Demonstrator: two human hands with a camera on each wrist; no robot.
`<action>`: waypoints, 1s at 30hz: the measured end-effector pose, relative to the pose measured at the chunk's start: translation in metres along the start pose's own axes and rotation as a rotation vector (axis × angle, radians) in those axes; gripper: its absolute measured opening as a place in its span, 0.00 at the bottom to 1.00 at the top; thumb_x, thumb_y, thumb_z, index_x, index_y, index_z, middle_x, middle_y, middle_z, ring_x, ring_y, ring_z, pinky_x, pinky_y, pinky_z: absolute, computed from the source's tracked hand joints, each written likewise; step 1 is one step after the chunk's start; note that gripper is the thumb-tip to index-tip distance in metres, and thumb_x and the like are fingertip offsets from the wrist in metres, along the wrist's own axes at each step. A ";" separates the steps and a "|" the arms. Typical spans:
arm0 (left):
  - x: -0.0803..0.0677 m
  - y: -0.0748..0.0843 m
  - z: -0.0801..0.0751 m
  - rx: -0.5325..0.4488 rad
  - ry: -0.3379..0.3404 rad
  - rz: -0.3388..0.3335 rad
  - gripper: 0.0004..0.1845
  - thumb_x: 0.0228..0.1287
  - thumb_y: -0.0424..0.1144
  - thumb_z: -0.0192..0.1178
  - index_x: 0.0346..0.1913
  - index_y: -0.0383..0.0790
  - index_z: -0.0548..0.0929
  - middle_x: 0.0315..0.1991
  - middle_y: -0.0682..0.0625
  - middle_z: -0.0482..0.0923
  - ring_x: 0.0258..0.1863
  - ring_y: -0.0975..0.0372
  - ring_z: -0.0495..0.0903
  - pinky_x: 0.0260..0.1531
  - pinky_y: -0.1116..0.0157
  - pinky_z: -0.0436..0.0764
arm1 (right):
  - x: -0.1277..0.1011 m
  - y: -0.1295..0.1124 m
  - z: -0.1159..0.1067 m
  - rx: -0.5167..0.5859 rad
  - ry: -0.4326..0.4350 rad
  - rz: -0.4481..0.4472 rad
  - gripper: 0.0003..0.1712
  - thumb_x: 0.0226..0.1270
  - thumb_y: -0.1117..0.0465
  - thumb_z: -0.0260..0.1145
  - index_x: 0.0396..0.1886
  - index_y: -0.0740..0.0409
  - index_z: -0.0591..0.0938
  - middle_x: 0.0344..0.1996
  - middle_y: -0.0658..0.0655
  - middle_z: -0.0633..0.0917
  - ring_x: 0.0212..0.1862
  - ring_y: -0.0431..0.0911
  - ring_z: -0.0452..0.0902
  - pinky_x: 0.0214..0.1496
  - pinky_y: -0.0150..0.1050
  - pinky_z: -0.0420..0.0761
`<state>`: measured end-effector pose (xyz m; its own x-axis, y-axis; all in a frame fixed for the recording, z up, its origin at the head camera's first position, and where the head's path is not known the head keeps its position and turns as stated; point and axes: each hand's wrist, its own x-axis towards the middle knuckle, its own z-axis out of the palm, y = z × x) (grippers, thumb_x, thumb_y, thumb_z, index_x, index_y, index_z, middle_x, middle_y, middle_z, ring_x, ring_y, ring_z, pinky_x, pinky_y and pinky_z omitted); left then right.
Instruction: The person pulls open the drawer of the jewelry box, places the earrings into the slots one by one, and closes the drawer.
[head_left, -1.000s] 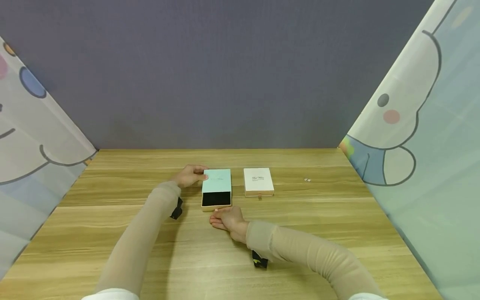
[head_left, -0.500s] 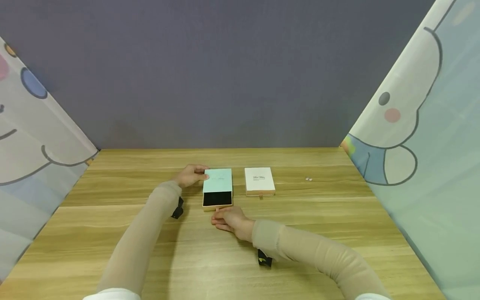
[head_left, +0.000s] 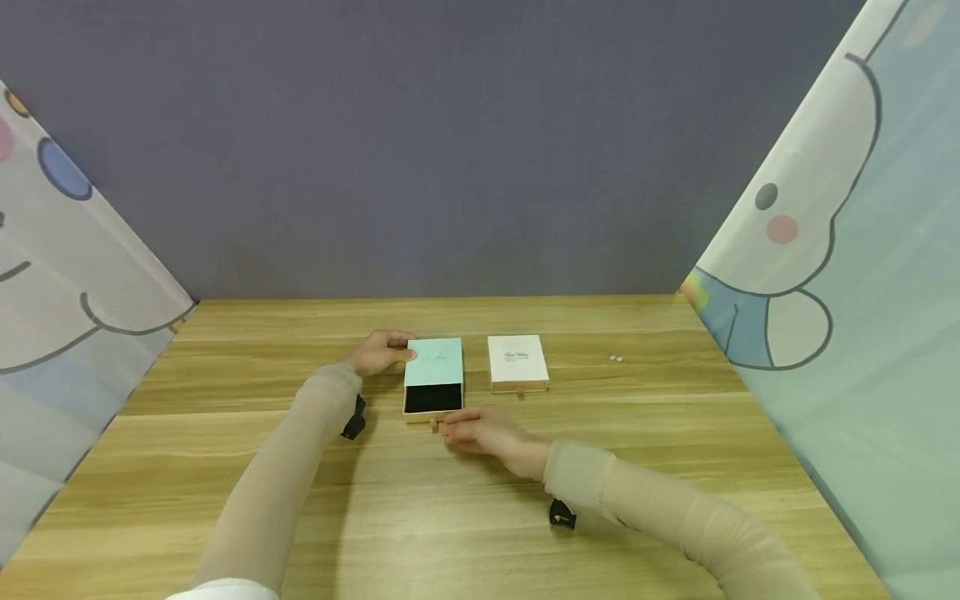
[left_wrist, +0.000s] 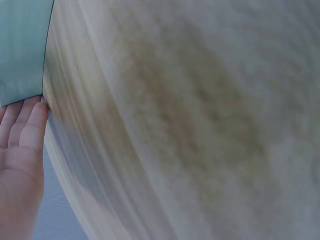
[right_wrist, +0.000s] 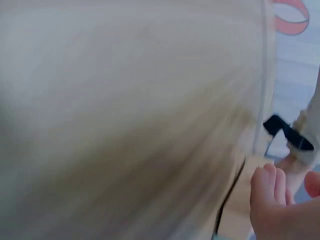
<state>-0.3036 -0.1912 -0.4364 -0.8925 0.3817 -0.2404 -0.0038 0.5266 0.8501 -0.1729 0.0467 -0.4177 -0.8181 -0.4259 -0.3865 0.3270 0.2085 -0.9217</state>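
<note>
Two hands work one mint drawer box [head_left: 433, 373] on the counter [head_left: 450, 500]. Left hand [head_left: 381, 351] has fingers curled round the box's far-left edge, gripping the sleeve; in the left wrist view the fingertips [left_wrist: 30, 115] touch the mint sleeve [left_wrist: 22, 50]. Right hand [head_left: 480, 432] sits just in front of the open drawer, its black lining [head_left: 432, 398] exposed, fingers loosely extended and relaxed toward the small pull tab [head_left: 433, 424], holding nothing as far as I can tell; right wrist view is too blurred to confirm contact. White box [head_left: 517, 363] lies closed just beyond the right fingers, apart from the mint box. Tiny small items [head_left: 615, 358] lie well away to the far right. Risks, as a judgement: the tab is tiny, so fingers may slip off it; if the left grip loosens, the whole box slides instead of the drawer; a hard tug could pull the drawer fully out.
</note>
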 end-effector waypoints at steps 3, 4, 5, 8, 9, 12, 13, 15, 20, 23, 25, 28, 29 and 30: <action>0.000 -0.001 0.000 -0.002 -0.008 0.006 0.27 0.65 0.42 0.55 0.66 0.39 0.65 0.67 0.36 0.57 0.67 0.45 0.56 0.64 0.48 0.63 | -0.002 -0.003 -0.015 -0.173 0.044 -0.137 0.20 0.63 0.61 0.61 0.53 0.65 0.77 0.49 0.60 0.81 0.49 0.48 0.78 0.54 0.39 0.77; 0.000 -0.002 -0.001 -0.007 -0.008 0.006 0.28 0.65 0.42 0.56 0.66 0.39 0.65 0.67 0.36 0.57 0.67 0.45 0.56 0.64 0.48 0.63 | -0.004 -0.004 -0.020 -0.246 0.065 -0.187 0.19 0.64 0.61 0.60 0.52 0.64 0.78 0.48 0.60 0.81 0.49 0.48 0.78 0.52 0.38 0.78; 0.000 -0.002 -0.001 -0.005 -0.007 0.007 0.28 0.65 0.42 0.56 0.66 0.39 0.65 0.67 0.36 0.57 0.67 0.45 0.56 0.64 0.48 0.62 | -0.005 -0.005 -0.026 -0.316 0.088 -0.243 0.18 0.64 0.61 0.61 0.51 0.64 0.78 0.47 0.60 0.82 0.48 0.48 0.78 0.51 0.37 0.78; 0.000 -0.002 -0.001 0.003 -0.007 0.017 0.28 0.65 0.42 0.55 0.66 0.38 0.64 0.67 0.35 0.57 0.67 0.44 0.56 0.64 0.48 0.62 | -0.009 -0.012 -0.045 -0.523 0.174 -0.414 0.14 0.62 0.65 0.62 0.47 0.65 0.80 0.43 0.61 0.83 0.45 0.49 0.79 0.48 0.37 0.80; 0.000 -0.003 -0.001 0.002 -0.005 0.016 0.28 0.65 0.43 0.56 0.66 0.38 0.65 0.67 0.35 0.57 0.67 0.45 0.56 0.64 0.48 0.62 | -0.011 -0.015 -0.053 -0.596 0.197 -0.456 0.14 0.62 0.65 0.62 0.47 0.64 0.81 0.44 0.60 0.83 0.45 0.49 0.79 0.48 0.37 0.80; 0.000 -0.004 -0.002 0.006 -0.003 0.019 0.28 0.65 0.43 0.55 0.66 0.38 0.65 0.67 0.35 0.57 0.67 0.44 0.56 0.64 0.48 0.62 | -0.018 -0.027 -0.080 -0.753 0.252 -0.529 0.14 0.61 0.65 0.63 0.47 0.64 0.81 0.45 0.59 0.83 0.45 0.50 0.79 0.49 0.40 0.80; 0.000 -0.004 -0.002 0.006 -0.003 0.018 0.28 0.65 0.43 0.56 0.66 0.38 0.65 0.67 0.35 0.57 0.67 0.44 0.56 0.64 0.48 0.63 | -0.021 -0.030 -0.090 -0.795 0.261 -0.535 0.15 0.61 0.65 0.63 0.47 0.64 0.80 0.46 0.59 0.82 0.46 0.51 0.79 0.50 0.42 0.80; 0.000 -0.005 -0.002 0.005 -0.003 0.020 0.28 0.65 0.43 0.56 0.66 0.37 0.65 0.67 0.35 0.57 0.67 0.44 0.56 0.64 0.48 0.63 | -0.025 -0.036 -0.109 -0.884 0.288 -0.537 0.16 0.61 0.64 0.64 0.49 0.64 0.80 0.47 0.59 0.82 0.46 0.52 0.79 0.50 0.45 0.79; 0.001 -0.006 -0.002 0.007 -0.005 0.030 0.29 0.65 0.43 0.56 0.66 0.37 0.65 0.67 0.35 0.58 0.66 0.44 0.57 0.63 0.48 0.63 | -0.032 -0.041 -0.157 -1.061 0.321 -0.469 0.16 0.62 0.63 0.63 0.49 0.63 0.80 0.45 0.60 0.83 0.46 0.54 0.79 0.48 0.48 0.80; 0.001 -0.006 -0.001 0.019 -0.013 0.031 0.29 0.65 0.44 0.56 0.66 0.38 0.65 0.67 0.35 0.57 0.66 0.44 0.56 0.63 0.47 0.63 | -0.034 -0.038 -0.181 -1.119 0.307 -0.412 0.17 0.63 0.63 0.61 0.51 0.65 0.79 0.46 0.63 0.82 0.47 0.55 0.78 0.48 0.50 0.79; 0.001 -0.006 0.000 0.017 -0.013 0.028 0.29 0.65 0.44 0.56 0.66 0.38 0.65 0.67 0.35 0.57 0.66 0.44 0.56 0.63 0.47 0.63 | -0.035 -0.034 -0.195 -1.123 0.307 -0.378 0.17 0.64 0.64 0.60 0.51 0.67 0.78 0.46 0.64 0.82 0.47 0.56 0.77 0.48 0.50 0.79; 0.000 -0.005 0.001 0.009 -0.012 0.022 0.28 0.65 0.44 0.56 0.66 0.39 0.65 0.67 0.36 0.58 0.67 0.44 0.56 0.64 0.47 0.62 | -0.034 -0.027 -0.214 -1.125 0.324 -0.348 0.17 0.64 0.66 0.60 0.50 0.69 0.78 0.45 0.66 0.81 0.46 0.57 0.77 0.46 0.51 0.79; 0.000 -0.005 0.001 0.004 -0.012 0.017 0.28 0.65 0.43 0.56 0.66 0.39 0.65 0.67 0.36 0.58 0.67 0.44 0.56 0.64 0.48 0.62 | -0.034 -0.024 -0.219 -1.124 0.331 -0.339 0.16 0.64 0.67 0.60 0.50 0.70 0.78 0.45 0.67 0.81 0.45 0.57 0.77 0.46 0.51 0.79; 0.000 -0.005 0.001 0.005 -0.014 0.018 0.28 0.65 0.43 0.55 0.66 0.39 0.65 0.67 0.36 0.58 0.67 0.44 0.56 0.64 0.47 0.62 | -0.034 -0.022 -0.224 -1.127 0.341 -0.331 0.16 0.63 0.67 0.60 0.50 0.70 0.78 0.45 0.67 0.81 0.45 0.58 0.77 0.46 0.51 0.79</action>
<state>-0.3026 -0.1926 -0.4409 -0.8859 0.4018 -0.2317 0.0147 0.5235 0.8519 -0.2583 0.2538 -0.3776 -0.9216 -0.3855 0.0458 -0.3746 0.8521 -0.3654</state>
